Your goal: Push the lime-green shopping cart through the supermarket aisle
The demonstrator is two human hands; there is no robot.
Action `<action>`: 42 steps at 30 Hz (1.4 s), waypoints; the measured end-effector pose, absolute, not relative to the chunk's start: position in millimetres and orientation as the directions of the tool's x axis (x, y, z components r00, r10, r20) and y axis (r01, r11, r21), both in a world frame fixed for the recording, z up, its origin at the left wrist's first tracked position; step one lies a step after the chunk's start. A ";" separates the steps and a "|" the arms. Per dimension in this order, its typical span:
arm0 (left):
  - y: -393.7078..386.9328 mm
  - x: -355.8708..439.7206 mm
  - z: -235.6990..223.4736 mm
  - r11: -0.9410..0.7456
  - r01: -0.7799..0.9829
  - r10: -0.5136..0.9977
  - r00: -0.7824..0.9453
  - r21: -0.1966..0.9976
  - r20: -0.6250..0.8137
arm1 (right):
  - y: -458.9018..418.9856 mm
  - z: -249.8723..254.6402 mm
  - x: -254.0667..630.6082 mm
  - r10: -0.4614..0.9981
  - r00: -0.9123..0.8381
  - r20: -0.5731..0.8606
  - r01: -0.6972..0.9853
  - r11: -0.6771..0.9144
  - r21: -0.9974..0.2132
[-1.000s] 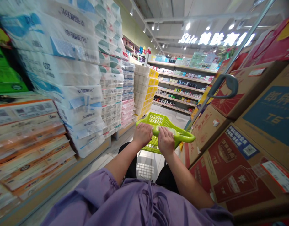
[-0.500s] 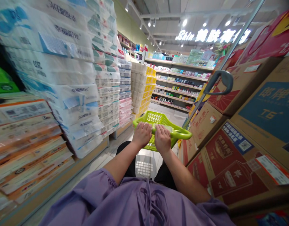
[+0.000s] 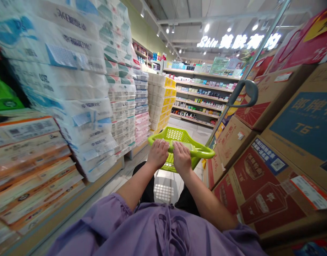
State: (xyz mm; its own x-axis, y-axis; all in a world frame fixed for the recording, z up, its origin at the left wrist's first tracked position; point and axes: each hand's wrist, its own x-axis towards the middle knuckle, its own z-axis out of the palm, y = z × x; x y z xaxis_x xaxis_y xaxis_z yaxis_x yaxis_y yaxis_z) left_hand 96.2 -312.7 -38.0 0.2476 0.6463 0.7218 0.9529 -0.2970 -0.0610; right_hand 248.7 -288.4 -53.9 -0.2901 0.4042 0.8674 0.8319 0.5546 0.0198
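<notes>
We find the green cart (image 3: 206, 153) in the aisle, directly before our knees, over the tiled floor (image 3: 176, 177). Its handle (image 3: 191, 146) runs across the near side. Our left hand (image 3: 158, 153) is closed on the handle's left part, fingers curled over the top. Our right hand (image 3: 182, 156) is closed just beside it, fingers likewise wrapped over; a narrow gap separates the two hands. The basket walls are perforated; we cannot tell what the basket holds, as our hands cover part of it. A grid of light spots shows on the floor below.

To the left, we note white packs (image 3: 83, 81) stacked high on a ledge (image 3: 107, 174), orange packs (image 3: 38, 170) nearer us, and pink packs (image 3: 142, 126) and yellow packs (image 3: 167, 103) farther along. To the right, cartons (image 3: 264, 185) are stacked beside a slanting pole (image 3: 268, 35) with a grey grip (image 3: 243, 94). Stocked shelves (image 3: 197, 94) stand at the far end beneath a lit sign (image 3: 239, 42).
</notes>
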 end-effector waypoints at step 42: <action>-308.7 125.3 -27.5 -0.530 0.848 0.634 0.396 0.000 0.664 | -294.7 -47.6 272.8 0.588 -0.242 0.772 0.881 0.466 -0.079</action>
